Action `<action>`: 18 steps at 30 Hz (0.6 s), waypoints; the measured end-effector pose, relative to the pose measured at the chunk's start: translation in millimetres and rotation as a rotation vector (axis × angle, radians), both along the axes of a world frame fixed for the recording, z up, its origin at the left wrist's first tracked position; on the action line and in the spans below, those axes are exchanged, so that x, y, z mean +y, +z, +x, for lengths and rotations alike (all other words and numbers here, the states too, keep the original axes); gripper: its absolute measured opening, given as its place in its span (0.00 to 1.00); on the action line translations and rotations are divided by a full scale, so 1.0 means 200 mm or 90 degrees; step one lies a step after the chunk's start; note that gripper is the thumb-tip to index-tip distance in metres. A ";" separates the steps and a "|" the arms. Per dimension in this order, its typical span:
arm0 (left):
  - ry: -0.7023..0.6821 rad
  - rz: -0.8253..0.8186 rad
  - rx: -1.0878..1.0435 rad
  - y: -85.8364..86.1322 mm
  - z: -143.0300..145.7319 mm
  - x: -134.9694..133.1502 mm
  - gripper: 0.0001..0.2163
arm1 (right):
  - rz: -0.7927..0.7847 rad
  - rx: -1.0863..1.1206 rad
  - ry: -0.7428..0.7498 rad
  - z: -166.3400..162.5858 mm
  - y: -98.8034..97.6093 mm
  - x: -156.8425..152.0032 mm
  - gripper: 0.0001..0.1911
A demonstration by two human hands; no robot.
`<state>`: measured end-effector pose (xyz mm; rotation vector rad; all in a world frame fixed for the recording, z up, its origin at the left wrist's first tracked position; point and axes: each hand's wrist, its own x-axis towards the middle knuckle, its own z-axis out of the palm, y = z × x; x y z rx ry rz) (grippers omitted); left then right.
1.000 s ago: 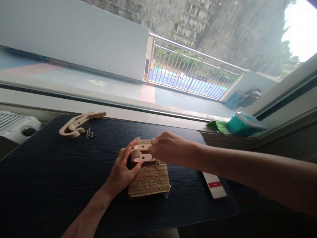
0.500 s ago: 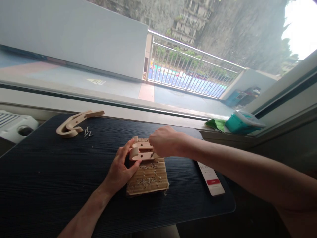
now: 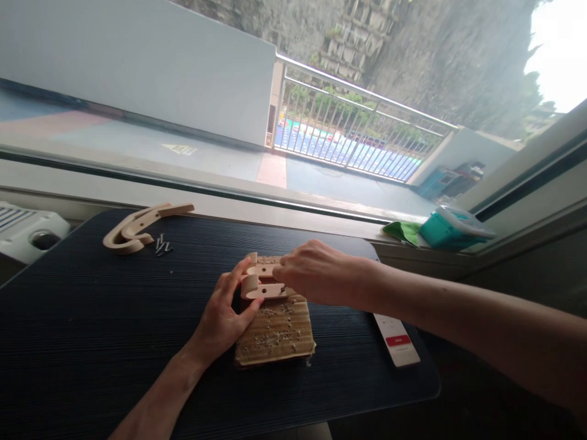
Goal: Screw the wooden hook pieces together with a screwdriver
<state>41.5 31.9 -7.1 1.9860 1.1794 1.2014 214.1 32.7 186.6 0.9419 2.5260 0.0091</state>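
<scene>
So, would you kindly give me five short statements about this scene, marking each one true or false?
1. The left hand touches the wooden hooks on the cardboard block. True.
2. The right hand is at the curved ends of those hooks. False: it is at their straight ends.
3. The phone lies on the dark table, to the right of the block. True.
4. The loose screws lie on the phone. False: they lie on the table, beside the other wooden hooks.
5. The green cloth is next to the teal box. True.
</scene>
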 end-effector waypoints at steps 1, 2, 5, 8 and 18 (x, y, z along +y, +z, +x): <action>0.000 0.001 0.002 0.00 0.00 0.00 0.33 | 0.003 0.004 -0.018 0.00 -0.01 0.00 0.08; -0.001 0.002 0.004 0.00 0.00 0.00 0.33 | 0.004 0.002 -0.040 0.01 -0.02 0.00 0.08; 0.002 0.007 0.008 0.01 0.00 0.00 0.32 | -0.012 -0.020 -0.116 0.00 -0.03 0.02 0.08; 0.010 0.012 0.013 0.01 0.01 0.00 0.32 | -0.037 -0.027 -0.194 0.00 -0.02 0.05 0.11; 0.007 0.013 0.012 0.02 0.00 0.00 0.32 | -0.008 -0.028 -0.229 0.00 0.03 0.01 0.12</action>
